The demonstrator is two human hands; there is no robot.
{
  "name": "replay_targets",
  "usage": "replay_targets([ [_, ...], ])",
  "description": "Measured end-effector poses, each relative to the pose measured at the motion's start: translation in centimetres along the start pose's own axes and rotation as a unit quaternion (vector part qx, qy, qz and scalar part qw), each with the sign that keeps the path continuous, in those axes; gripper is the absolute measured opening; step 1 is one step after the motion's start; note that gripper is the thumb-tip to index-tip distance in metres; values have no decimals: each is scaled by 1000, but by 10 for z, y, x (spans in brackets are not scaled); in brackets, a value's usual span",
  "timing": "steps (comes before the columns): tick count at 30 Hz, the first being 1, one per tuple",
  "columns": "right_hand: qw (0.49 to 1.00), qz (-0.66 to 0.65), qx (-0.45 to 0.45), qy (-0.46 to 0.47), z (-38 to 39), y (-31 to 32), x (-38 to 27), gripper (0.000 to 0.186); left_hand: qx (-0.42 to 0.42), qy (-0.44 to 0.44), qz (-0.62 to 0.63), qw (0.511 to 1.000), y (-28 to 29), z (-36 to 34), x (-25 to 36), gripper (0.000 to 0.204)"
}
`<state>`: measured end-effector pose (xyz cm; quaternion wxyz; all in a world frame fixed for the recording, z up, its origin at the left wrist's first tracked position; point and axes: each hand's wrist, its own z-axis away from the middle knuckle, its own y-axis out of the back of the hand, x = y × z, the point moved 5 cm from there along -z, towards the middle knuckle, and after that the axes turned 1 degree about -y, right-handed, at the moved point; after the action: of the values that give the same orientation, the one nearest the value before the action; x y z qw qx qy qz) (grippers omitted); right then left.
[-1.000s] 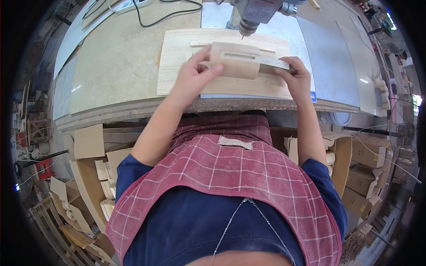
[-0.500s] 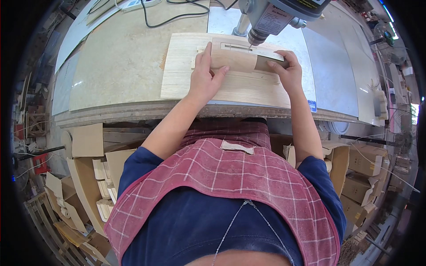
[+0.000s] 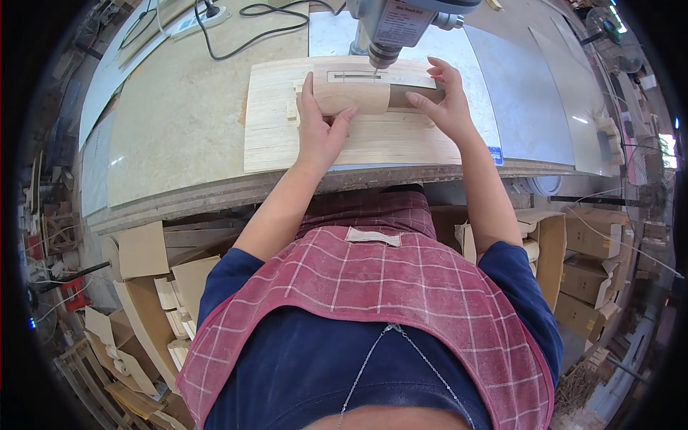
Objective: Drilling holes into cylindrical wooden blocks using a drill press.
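Note:
A wooden block (image 3: 351,99) lies on a pale wooden board (image 3: 287,154), under a bench drill (image 3: 401,29). A slotted light strip (image 3: 356,77) runs along the block's far side, and its right end is dark brown (image 3: 403,97). The thin drill bit (image 3: 375,73) points down at the slot; whether it touches the wood I cannot tell. My left hand (image 3: 319,125) grips the block's left end, fingers along the end and thumb at the near edge. At the dark end, my right hand (image 3: 448,107) is open, its thumb against the brown part and its fingers spread and raised.
Small wood strips (image 3: 292,104) sit beside the block's left end. A black cable (image 3: 215,51) and a white power strip (image 3: 201,23) lie at the back left. Below the bench edge (image 3: 215,197) stand cardboard boxes (image 3: 143,251) holding wood pieces.
My right hand's fingers have lifted and spread from the block's right end. The whole scene sits slightly further left in view; my left hand keeps its hold.

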<state>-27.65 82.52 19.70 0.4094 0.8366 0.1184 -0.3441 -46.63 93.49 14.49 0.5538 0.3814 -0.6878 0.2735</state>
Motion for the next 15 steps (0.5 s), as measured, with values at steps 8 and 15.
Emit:
replay_targets([
  [8, 988, -84, 120, 44, -95, 91, -4, 42, 11, -24, -15, 1000, -1, -1, -3, 81],
  [15, 999, 1, -35, 1, -170, 102, -115, 48, 15, -36, -12, 999, -1, -1, -3, 81],
])
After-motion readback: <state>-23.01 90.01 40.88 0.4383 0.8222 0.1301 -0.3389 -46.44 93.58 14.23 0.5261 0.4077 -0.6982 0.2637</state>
